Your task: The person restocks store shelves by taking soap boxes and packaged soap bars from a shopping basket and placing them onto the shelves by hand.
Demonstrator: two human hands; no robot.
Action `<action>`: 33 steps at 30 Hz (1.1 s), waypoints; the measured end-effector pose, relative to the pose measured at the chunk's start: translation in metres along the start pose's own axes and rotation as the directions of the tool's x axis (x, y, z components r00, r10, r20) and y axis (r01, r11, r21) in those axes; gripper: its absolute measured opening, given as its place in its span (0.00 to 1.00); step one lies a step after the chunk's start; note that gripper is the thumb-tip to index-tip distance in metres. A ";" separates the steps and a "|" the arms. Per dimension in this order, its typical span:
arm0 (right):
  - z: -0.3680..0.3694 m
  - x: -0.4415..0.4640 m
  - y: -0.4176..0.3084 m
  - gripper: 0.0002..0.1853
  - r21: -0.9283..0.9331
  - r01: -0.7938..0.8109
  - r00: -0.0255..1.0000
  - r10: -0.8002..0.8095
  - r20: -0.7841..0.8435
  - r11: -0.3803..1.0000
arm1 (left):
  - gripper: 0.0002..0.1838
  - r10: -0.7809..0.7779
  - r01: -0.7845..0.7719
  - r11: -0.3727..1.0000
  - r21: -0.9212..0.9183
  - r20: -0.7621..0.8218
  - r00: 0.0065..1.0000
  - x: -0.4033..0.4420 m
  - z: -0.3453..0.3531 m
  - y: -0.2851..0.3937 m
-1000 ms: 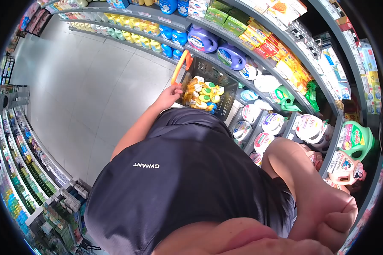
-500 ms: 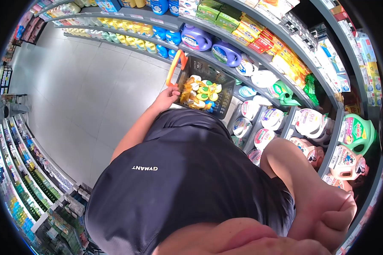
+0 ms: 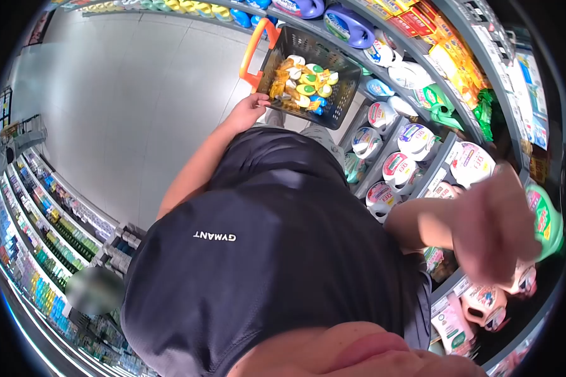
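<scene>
- Head view: black perforated plastic basket (image 3: 344, 97), boxy, upper middle of frame; smooth orange loop handle (image 3: 251, 53) on its left.
- Inside: rounded yellow, white and green packs (image 3: 308, 79), shiny amber film.
- Left hand (image 3: 248, 112): fingers curled at basket's lower-left corner; can't make out whether gripping.
- Right hand (image 3: 497, 229), right of frame: blurred, finger state unreadable; beside glossy moulded green jug (image 3: 549, 223).
- Floor (image 3: 126, 94): pale smooth tile, upper left.

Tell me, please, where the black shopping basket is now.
In the head view, the black shopping basket is at upper centre, below and left of a purple jug, with the left hand at its lower left corner.
</scene>
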State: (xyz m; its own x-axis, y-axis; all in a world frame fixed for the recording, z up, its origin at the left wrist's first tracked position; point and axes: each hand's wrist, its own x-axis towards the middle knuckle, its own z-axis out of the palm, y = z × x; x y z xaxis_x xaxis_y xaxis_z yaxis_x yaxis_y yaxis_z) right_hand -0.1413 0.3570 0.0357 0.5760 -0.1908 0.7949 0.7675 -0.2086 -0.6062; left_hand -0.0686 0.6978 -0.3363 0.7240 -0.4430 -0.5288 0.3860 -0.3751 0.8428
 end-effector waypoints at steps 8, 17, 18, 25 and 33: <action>-0.034 -0.200 0.265 0.17 -0.003 -0.999 -0.047 0.999 0.002 -0.047 | 0.22 -0.236 0.227 0.966 0.120 0.062 0.970 0.053 0.043 -0.045; -0.056 -0.446 0.426 0.22 0.058 -0.777 -0.608 0.771 0.189 -0.626 | 0.16 -0.147 0.083 0.899 0.430 0.119 0.982 0.215 0.135 -0.155; -0.056 -0.466 0.444 0.22 0.066 -0.767 -0.619 0.764 0.182 -0.638 | 0.16 -0.102 0.028 0.889 0.458 0.139 0.985 0.233 0.144 -0.170; -0.056 -0.579 0.570 0.22 -0.045 -0.864 -0.501 0.865 -0.034 -0.502 | 0.20 -0.226 0.178 0.882 0.436 0.061 0.972 0.354 0.203 -0.245; -0.050 -0.595 0.672 0.43 -0.966 -0.076 0.092 0.967 0.239 0.246 | 0.23 -0.421 0.435 0.888 0.148 -0.114 0.900 0.438 0.249 -0.314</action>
State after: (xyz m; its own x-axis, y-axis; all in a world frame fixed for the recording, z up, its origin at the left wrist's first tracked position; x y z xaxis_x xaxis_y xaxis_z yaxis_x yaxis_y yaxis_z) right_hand 0.0175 0.2827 -0.8462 0.8622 0.0101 -0.5064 -0.1269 -0.9636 -0.2352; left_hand -0.0151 0.4191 -0.8570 0.5538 -0.1480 -0.8194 0.5726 -0.6467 0.5039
